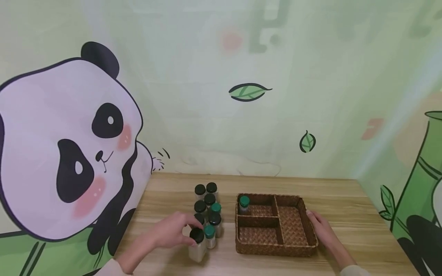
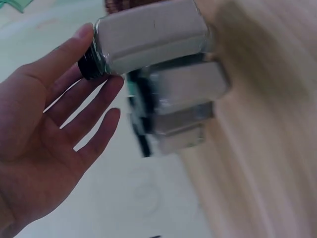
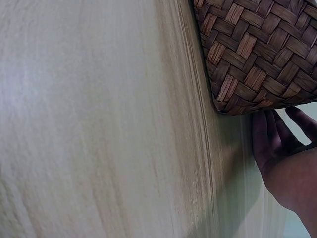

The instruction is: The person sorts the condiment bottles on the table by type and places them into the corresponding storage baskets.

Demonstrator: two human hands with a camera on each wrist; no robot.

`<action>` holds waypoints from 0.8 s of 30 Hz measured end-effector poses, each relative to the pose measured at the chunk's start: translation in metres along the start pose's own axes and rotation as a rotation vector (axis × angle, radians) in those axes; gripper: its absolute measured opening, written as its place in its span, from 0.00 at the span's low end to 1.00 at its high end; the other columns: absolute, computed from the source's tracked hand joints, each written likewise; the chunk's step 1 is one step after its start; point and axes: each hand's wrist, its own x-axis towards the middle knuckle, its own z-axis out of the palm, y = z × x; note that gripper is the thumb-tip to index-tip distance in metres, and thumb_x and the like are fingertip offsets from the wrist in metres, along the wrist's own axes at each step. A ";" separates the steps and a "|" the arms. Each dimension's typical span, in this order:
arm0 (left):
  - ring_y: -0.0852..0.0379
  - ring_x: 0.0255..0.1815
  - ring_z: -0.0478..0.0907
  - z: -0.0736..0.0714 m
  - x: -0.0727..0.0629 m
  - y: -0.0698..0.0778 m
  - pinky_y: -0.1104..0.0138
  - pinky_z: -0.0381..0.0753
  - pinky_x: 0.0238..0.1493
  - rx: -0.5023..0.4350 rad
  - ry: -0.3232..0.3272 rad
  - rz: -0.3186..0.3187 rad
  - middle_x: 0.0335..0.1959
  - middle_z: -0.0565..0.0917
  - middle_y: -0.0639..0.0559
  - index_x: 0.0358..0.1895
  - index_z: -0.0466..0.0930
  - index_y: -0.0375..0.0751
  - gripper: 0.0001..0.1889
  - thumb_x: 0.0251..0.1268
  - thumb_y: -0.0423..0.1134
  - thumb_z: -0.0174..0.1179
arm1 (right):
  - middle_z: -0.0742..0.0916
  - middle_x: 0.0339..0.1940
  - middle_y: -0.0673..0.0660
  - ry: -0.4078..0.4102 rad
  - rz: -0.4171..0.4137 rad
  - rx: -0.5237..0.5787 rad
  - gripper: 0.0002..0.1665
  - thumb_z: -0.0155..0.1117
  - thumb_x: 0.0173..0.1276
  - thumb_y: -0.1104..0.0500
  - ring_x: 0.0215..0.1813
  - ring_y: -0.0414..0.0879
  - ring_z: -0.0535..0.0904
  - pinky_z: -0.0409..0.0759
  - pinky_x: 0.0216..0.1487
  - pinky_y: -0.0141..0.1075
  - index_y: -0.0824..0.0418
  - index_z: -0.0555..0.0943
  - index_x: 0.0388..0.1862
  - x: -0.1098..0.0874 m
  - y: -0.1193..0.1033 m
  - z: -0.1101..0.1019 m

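My left hand [image 1: 174,232] pinches a square clear jar [image 1: 197,251] by its black cap, between thumb and fingertips. The left wrist view shows pale content inside that jar [image 2: 153,35], tilted above the others. Just behind it stand several jars with black caps [image 1: 209,199] and two with green caps [image 1: 209,232]. A brown woven divided basket [image 1: 276,249] sits to their right, with one green-capped jar [image 1: 244,203] in its back left compartment. My right hand [image 1: 322,230] touches the basket's right side; in the right wrist view its fingers [image 3: 270,134] meet the woven wall.
A light wood-grain table [image 1: 359,230] carries everything. Behind it hangs a pale green backdrop [image 1: 193,126] with a printed panda, leaves and bamboo. Two small compartments lie on the basket's left, a long one on its right.
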 end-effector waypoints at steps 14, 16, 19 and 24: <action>0.66 0.53 0.83 -0.024 0.036 0.063 0.63 0.85 0.53 -0.001 0.062 0.133 0.57 0.85 0.62 0.65 0.86 0.54 0.25 0.69 0.58 0.71 | 0.67 0.78 0.78 -0.006 -0.013 0.004 0.44 0.38 0.90 0.41 0.80 0.73 0.60 0.58 0.80 0.61 0.79 0.60 0.80 0.000 0.001 -0.002; 0.66 0.52 0.82 -0.022 0.044 0.065 0.64 0.85 0.53 -0.011 0.075 0.143 0.56 0.86 0.62 0.65 0.85 0.53 0.26 0.70 0.58 0.71 | 0.68 0.78 0.78 -0.007 -0.011 0.008 0.44 0.38 0.90 0.40 0.80 0.72 0.61 0.59 0.80 0.61 0.79 0.60 0.80 0.001 0.001 -0.002; 0.67 0.53 0.82 -0.015 0.058 0.062 0.65 0.84 0.54 -0.042 0.100 0.131 0.56 0.87 0.62 0.65 0.85 0.51 0.26 0.70 0.60 0.70 | 0.68 0.78 0.78 -0.014 -0.002 0.014 0.44 0.38 0.90 0.40 0.79 0.71 0.63 0.60 0.79 0.60 0.78 0.60 0.80 0.002 0.002 -0.002; 0.64 0.53 0.83 -0.002 0.078 0.053 0.63 0.84 0.56 -0.131 0.150 0.051 0.54 0.87 0.60 0.62 0.86 0.49 0.27 0.69 0.62 0.69 | 0.68 0.78 0.78 -0.016 0.011 0.018 0.45 0.38 0.90 0.39 0.79 0.72 0.62 0.60 0.79 0.60 0.79 0.59 0.80 0.003 0.004 -0.002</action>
